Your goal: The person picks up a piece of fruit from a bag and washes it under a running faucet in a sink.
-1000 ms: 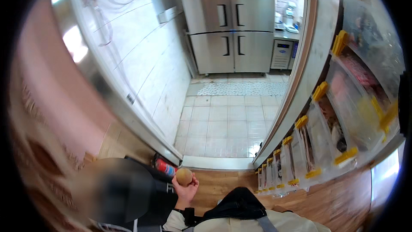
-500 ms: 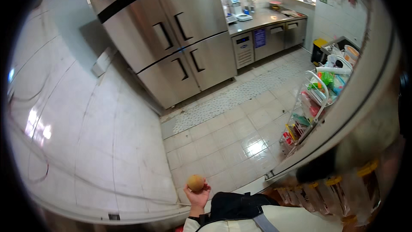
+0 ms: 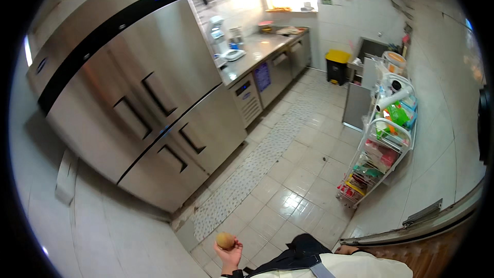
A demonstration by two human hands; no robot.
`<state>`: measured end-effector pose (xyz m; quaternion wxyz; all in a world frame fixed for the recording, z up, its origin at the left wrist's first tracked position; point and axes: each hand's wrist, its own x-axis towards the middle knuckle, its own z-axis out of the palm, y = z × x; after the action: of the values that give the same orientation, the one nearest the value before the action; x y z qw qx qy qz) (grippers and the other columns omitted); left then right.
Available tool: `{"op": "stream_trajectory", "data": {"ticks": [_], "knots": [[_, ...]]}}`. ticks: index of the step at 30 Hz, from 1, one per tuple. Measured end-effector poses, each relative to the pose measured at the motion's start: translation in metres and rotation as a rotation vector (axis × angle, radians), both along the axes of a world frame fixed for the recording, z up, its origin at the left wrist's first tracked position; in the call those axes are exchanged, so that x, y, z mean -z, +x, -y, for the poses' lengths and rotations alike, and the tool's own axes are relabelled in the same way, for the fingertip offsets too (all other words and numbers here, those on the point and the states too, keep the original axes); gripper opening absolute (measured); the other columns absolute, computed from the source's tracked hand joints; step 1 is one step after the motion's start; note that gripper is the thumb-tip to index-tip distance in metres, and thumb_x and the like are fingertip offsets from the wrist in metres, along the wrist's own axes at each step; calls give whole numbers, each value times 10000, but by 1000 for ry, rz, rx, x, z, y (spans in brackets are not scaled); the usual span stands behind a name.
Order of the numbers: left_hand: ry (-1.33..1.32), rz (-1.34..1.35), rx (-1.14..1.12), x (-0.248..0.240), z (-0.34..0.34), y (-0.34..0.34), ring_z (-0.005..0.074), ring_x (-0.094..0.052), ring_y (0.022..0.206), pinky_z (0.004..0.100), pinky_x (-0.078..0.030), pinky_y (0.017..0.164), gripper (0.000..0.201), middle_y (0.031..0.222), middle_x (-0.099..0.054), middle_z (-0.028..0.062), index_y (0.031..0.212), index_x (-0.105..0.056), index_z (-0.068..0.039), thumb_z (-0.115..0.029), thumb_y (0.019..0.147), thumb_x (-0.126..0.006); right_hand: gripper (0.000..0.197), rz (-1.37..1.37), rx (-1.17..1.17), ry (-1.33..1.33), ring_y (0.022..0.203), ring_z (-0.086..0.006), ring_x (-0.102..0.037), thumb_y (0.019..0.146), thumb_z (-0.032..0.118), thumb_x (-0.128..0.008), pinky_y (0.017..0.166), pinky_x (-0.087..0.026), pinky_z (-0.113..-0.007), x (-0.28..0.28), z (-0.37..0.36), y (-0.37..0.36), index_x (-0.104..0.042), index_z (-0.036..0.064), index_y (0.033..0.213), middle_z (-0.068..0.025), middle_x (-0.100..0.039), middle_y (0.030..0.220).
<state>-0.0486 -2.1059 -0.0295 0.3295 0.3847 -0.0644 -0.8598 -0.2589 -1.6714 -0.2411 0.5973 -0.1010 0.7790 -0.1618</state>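
Observation:
A round, yellowish-brown fruit rests in my left hand at the bottom of the view, its fingers curled around it. Which kind of fruit it is, I cannot make out. My right hand shows only in small part at the lower right, beside my dark apron and close to the door track. The fingers of that hand are mostly hidden.
A tall steel refrigerator stands at the left. Beyond it runs a steel counter with a white scale. A yellow-lidded bin, a sink and a loaded white cart line the right. A patterned mat lies on the tiled floor.
My view has turned right and moved further into the room through the doorway. The fruit stays in my left hand. My right hand has come into view at the lower right.

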Motion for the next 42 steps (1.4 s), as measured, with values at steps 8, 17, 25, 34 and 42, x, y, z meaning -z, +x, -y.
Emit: {"op": "stream_trajectory", "data": {"ticks": [8,17,25,34,42], "knots": [[-131,49,310,16,156,-197,212,-503,712,333,-411,656,611,829,-538,114,966,-518,-3,-561,720,-490,288,-201,444,196,818,-263,-618,809,249,-487,699,-480,-389,4,80,-37,-642,35,924,-132,-644,902],[-177,30,412,18,259,-413,232,-521,743,348,-419,691,576,876,-572,117,1006,-551,-57,-569,773,-426,340,-565,263,-68,973,-357,-557,811,248,-424,831,-444,-416,32,277,-364,-604,31,1001,-198,-601,1011],[-139,236,440,117,370,-604,219,-530,672,323,-444,591,581,752,-556,85,869,-556,-68,-622,712,-478,294,-812,431,-382,847,-339,-601,821,226,-438,761,-472,-400,-46,433,-599,-620,58,981,-170,-634,892],[-270,191,804,64,461,-1000,179,-545,640,269,-444,531,574,794,-572,66,919,-546,-60,-603,743,-480,279,-403,773,347,700,-356,-623,723,215,-466,684,-510,-411,44,326,-564,-652,13,777,-227,-620,739],[-129,-296,955,54,372,-1308,183,-529,770,294,-434,683,540,910,-561,99,990,-522,-40,-521,745,-517,129,-659,1199,367,590,-244,-617,701,139,-579,576,-494,-395,87,372,-639,-650,32,714,-132,-628,653]]}}
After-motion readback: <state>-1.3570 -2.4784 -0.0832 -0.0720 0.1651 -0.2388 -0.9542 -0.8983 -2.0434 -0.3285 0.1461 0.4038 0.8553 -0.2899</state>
